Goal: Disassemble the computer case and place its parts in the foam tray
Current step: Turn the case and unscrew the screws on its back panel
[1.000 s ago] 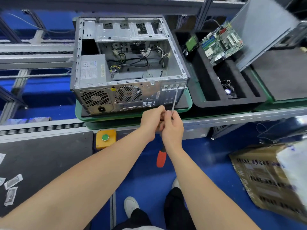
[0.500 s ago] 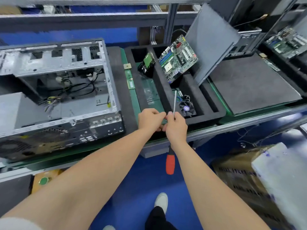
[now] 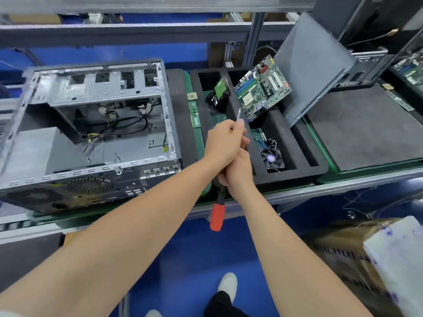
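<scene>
Conveyor bench point(image 3: 320, 193): hands have swung from computer case point(image 3: 91, 133) (at left) to over the foam tray point(image 3: 295, 176); right hand point(image 3: 240, 173) grips the screwdriver point(image 3: 217, 217), left hand point(image 3: 225, 143) pinches its shaft tip; a drop-off looks next.

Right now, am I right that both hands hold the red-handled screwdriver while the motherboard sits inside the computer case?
Not quite: the head view shows the motherboard leaning in the foam tray, outside the computer case. The left hand and the right hand do both hold the red-handled screwdriver.
</scene>
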